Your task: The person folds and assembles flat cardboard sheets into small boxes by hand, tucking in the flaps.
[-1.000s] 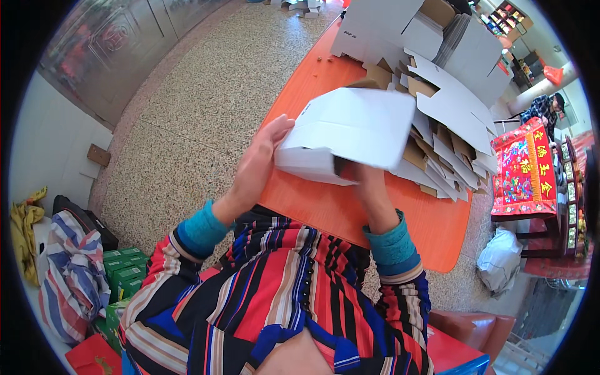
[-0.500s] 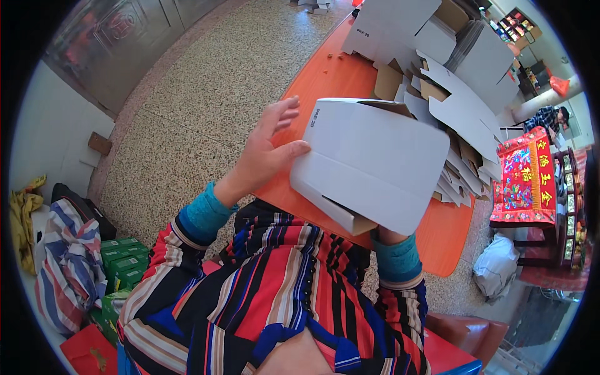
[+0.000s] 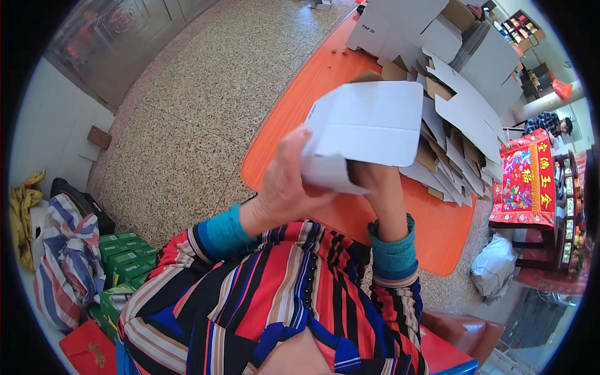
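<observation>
A white cardboard box [image 3: 369,131], brown on its inner side, is held up above the near part of the orange table, its flaps partly folded. My left hand [image 3: 284,184] is at its left end, thumb and fingers around the edge by the near flap, somewhat blurred. My right hand [image 3: 381,184] reaches up from below at the near opening; its fingers go out of sight behind the cardboard. The box is tilted, and a flap hangs between my two hands.
The orange table [image 3: 281,140] carries a heap of flattened white cartons [image 3: 459,119] and upright ones [image 3: 390,28] behind. Small bits lie at its far left. Green boxes [image 3: 128,256] and a striped bag [image 3: 65,262] stand left; a white sack [image 3: 494,265] and a distant person [image 3: 550,122] are right.
My left hand has moved in from beside the box onto its left end. The box has shifted up and left and turned, and more of my right hand now shows below it.
</observation>
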Demonstrator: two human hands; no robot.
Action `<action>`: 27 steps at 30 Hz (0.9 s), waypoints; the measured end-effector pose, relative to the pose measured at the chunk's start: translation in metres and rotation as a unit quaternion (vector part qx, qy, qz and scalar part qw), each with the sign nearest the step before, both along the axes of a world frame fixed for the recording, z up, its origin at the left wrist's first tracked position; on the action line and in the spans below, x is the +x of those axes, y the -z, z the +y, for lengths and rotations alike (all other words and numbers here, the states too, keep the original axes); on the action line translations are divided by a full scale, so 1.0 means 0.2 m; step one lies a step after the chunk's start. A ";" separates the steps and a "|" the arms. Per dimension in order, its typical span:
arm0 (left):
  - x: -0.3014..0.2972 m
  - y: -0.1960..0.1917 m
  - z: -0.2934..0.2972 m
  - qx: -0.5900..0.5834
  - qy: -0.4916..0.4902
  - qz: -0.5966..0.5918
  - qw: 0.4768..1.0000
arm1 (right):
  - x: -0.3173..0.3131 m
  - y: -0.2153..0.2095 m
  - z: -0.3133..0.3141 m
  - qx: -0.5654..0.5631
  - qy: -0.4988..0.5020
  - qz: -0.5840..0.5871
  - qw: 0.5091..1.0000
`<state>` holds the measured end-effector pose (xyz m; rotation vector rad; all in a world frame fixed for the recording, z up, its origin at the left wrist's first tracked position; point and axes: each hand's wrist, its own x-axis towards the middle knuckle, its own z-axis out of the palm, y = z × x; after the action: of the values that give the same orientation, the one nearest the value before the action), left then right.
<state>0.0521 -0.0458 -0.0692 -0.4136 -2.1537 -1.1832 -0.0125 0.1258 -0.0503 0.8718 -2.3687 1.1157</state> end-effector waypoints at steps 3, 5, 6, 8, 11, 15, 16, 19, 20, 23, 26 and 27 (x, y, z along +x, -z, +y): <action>-0.05 0.01 -0.08 -0.013 0.024 0.011 1.000 | 0.03 -0.18 -0.07 0.000 0.045 -0.193 0.980; -0.09 0.00 -0.14 -0.030 0.055 0.030 0.998 | 0.03 -0.25 -0.10 -0.004 0.094 -0.371 0.924; -0.09 0.00 -0.15 -0.031 0.055 0.030 0.998 | 0.03 -0.24 -0.11 -0.006 0.094 -0.371 0.924; -0.10 0.02 -0.17 -0.018 0.058 0.014 0.998 | 0.01 -0.18 -0.12 -0.077 0.074 -0.318 0.942; -0.12 0.04 -0.20 -0.004 0.059 -0.002 0.998 | 0.00 -0.16 -0.14 -0.147 0.054 -0.261 0.953; -0.13 0.03 -0.23 0.021 0.050 -0.041 0.998 | 0.01 -0.22 -0.15 -0.165 0.101 -0.266 0.944; -0.14 0.03 -0.23 0.021 0.050 -0.041 0.998 | 0.01 -0.21 -0.15 -0.164 0.101 -0.266 0.945; -0.17 0.01 -0.21 0.055 0.043 -0.065 0.995 | 0.02 -0.19 -0.13 -0.132 0.119 -0.219 0.959; -0.18 0.00 -0.21 0.066 0.041 -0.074 0.994 | 0.02 -0.19 -0.12 -0.121 0.125 -0.203 0.964; -0.21 0.00 -0.24 0.098 0.080 -0.115 0.985 | -0.02 -0.20 -0.11 -0.070 0.150 -0.216 0.962; -0.23 0.00 -0.27 0.131 0.119 -0.154 0.972 | -0.04 -0.22 -0.10 -0.017 0.175 -0.225 0.958; -0.24 0.00 -0.27 0.127 0.123 -0.161 0.971 | -0.05 -0.22 -0.09 -0.027 0.173 -0.229 0.958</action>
<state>0.0032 -0.1007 -0.0695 -0.4047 -2.2227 -1.7452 -0.0217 0.1069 -0.0056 0.1670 -2.6942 1.3318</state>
